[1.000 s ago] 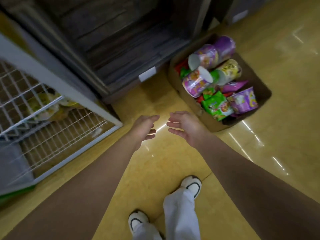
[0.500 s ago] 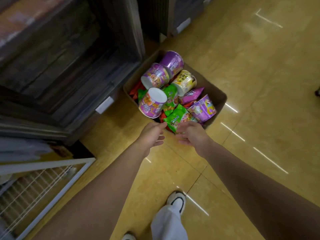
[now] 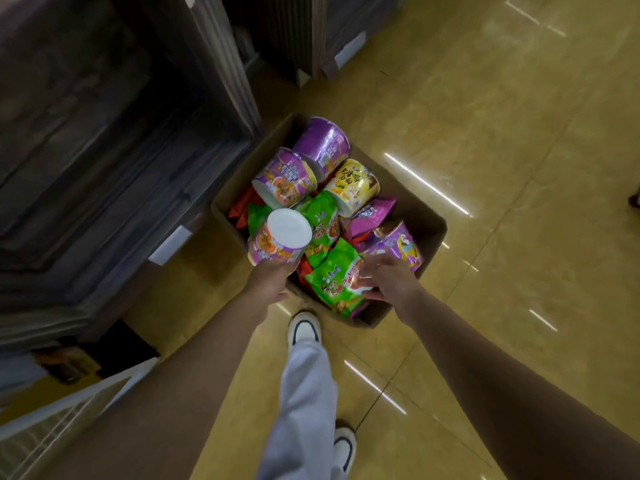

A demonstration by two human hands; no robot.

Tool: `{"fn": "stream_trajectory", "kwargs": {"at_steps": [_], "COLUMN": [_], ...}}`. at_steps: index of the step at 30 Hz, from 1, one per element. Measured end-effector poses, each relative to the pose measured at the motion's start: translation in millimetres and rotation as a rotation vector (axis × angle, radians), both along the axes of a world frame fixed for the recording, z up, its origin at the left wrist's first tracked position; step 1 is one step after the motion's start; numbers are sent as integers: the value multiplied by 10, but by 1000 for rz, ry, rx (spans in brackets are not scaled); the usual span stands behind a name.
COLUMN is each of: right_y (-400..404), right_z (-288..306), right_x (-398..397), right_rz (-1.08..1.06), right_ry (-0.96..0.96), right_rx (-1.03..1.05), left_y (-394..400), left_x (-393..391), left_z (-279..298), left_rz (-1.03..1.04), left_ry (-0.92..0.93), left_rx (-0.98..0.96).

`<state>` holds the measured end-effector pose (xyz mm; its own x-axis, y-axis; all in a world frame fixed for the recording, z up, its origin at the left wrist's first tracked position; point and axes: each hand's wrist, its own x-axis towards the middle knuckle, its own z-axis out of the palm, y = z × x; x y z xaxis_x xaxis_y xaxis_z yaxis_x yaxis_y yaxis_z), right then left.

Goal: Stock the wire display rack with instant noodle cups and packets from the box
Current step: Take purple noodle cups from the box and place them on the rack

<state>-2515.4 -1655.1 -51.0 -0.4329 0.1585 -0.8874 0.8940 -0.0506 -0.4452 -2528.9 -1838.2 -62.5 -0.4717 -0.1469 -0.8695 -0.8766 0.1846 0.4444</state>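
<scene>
Both hands reach into the open brown cardboard box (image 3: pixel 427 221) of instant noodles on the glossy yellow tiled floor (image 3: pixel 502 116).

The left hand (image 3: pixel 268 280) touches the underside of a purple noodle cup with a white base (image 3: pixel 278 242) that lies on its side at the box's near-left corner; whether its fingers are closed on it cannot be told. The right hand (image 3: pixel 388 277) rests, fingers spread open, on a green foil noodle packet (image 3: pixel 334 275) at the near edge. Further in lie more purple cups, a yellow cup (image 3: pixel 353 185) with blurred Chinese characters, a purple packet (image 3: pixel 369 218) and red packets. Printing on the wrappers is too blurred to read. Dark wooden shelving (image 3: pixel 114 133) stands left of the box; the white wire display rack (image 3: pixel 52 427) shows at the lower-left corner. White trousers and white shoes show between the arms.
</scene>
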Motion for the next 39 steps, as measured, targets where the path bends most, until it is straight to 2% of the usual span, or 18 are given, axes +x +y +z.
{"fn": "stream_trajectory", "kwargs": {"at_steps": [5,8,10,12,16,21,23,26,27,31,35,38,39], "right_y": [196,347,421,499,662,785,810,864,878,893,822,769,764], "right_z": [-418,-698,-855,-980,-1083,-1311,-1399,-1481,-1476,-1403,-1355,-1386,-1397], "right_x": [-548,-685,-676,-636,-613,-728,-767,-788,-785,-782,-821,-769,-737], "right_rz": [138,314,371,358,195,222,259,302,309,286,266,255,261], "right_ry": [-61,-70,-83,-117,-173,-181,-189,-200,-224,-336,-325,-335,-336], "right_rx": [120,296,379,414,368,360,367,364,360,270,239,226,225], "left_y": [-239,-361,-350,-319,-212,10,83,225,264,307,474,618,686], "left_x": [-435,-604,-715,-775,-791,-756,-686,-607,-593,-590,-632,-600,-577], "left_z": [-752,-1158,-1164,-1223,-1357,-1318,-1327,-1278,-1253,-1215,-1122,-1177,-1205], "left_rz": [-22,19,18,-17,28,-11,-51,-200,-241,-219,-191,20,48], "left_ry": [-62,-142,-161,-129,-111,-120,-158,-237,-208,-45,116,98,88], "left_rx": [-203,-329,-380,-343,-294,-347,-409,-629,-652,-537,-488,-116,-54]}}
